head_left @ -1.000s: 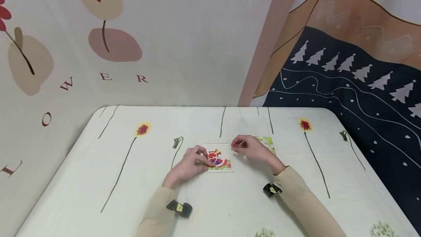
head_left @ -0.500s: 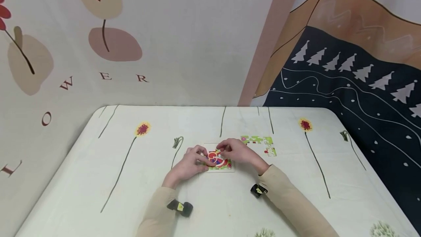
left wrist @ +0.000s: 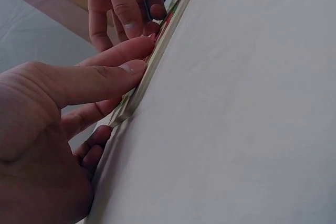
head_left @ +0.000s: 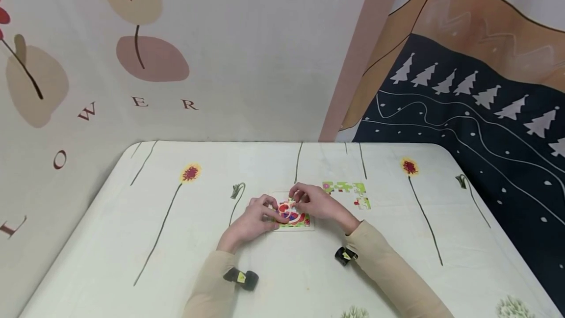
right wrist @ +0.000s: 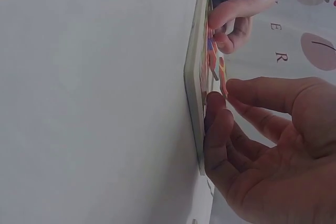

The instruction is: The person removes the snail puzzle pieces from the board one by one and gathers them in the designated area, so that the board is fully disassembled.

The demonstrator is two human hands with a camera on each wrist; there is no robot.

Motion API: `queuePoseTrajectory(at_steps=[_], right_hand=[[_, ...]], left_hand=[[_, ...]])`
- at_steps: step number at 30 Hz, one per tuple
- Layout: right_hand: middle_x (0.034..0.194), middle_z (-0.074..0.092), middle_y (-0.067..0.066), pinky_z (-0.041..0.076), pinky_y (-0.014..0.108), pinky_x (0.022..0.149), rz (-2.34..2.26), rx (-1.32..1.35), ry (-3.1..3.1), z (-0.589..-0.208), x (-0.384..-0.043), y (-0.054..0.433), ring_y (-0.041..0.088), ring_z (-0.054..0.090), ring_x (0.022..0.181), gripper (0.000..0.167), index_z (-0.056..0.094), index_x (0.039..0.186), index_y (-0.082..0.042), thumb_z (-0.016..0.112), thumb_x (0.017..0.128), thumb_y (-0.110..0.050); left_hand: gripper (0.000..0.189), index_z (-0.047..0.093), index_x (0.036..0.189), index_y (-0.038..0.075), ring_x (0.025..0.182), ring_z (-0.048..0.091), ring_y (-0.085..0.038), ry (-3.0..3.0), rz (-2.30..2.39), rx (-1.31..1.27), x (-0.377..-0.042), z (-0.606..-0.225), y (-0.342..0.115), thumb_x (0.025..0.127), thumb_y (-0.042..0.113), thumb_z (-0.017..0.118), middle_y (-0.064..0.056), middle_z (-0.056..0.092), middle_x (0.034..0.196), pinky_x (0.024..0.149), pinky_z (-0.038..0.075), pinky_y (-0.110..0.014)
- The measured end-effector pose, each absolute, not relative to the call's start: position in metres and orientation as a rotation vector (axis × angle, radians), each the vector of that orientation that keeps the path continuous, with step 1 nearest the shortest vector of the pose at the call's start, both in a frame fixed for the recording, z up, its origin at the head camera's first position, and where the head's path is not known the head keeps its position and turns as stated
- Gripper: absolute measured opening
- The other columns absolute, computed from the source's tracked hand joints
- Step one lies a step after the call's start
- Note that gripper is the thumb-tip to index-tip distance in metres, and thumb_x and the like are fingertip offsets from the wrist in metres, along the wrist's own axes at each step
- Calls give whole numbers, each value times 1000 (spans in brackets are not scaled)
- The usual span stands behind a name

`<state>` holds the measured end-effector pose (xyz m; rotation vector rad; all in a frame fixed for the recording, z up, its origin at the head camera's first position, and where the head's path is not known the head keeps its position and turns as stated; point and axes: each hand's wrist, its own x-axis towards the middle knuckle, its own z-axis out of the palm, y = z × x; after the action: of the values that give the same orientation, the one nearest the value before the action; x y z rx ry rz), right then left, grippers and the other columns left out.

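A thin puzzle board (head_left: 300, 230) lies flat on the white tabletop (head_left: 304, 274), about midway from side to side. Most of its near edge shows uncovered, with red, blue and green picture parts inside it. The left hand (head_left: 256, 220) rests over the left edge: its thumb and forefinger reach fairly straight onto the picture, while the smaller fingers sit along the rim. The right hand (head_left: 318, 202) crosses above the right edge and pinches a small, tilted puzzle piece (right wrist: 223, 76) at its fingertips; I cannot tell whether that piece touches the board. Little room remains between the two hands, whose fingertips are close together over the picture.

Beyond the right wrist, the green loose pieces (head_left: 345, 187) lie in a row, and a corner piece (head_left: 364, 203) lies at the near right of them. A strip of tabletop separates this group from the board, and more tabletop runs on to the right of it. Open surface also stretches left of the left forearm, between the two sleeves (head_left: 397, 269), and from the board back to the far edge, where the pale wall hanging (head_left: 265, 63) rises.
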<state>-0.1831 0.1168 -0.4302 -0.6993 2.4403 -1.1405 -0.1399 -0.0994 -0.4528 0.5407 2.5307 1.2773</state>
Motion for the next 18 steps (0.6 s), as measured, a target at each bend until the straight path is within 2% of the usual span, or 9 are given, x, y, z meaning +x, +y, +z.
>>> queuePoseTrajectory(at_steps=[10,18], right_hand=[[86,62,3,45,29,66,-1215,-738,2413,-431,-183,117,14,56,73,20,57,107,-8,61,90,2],[90,65,5,47,31,68,-1319,-653,2380,-429,-181,118,15,61,78,19,59,107,-9,59,91,1]], left_hand=[[18,79,92,18,113,34,-27,2519,1293,574,-140,-452,-100,82,5,74,3,48,112,93,28,-52],[19,79,93,21,113,34,-28,2526,1282,579,-141,-456,-101,82,6,74,3,48,114,93,29,-55]])
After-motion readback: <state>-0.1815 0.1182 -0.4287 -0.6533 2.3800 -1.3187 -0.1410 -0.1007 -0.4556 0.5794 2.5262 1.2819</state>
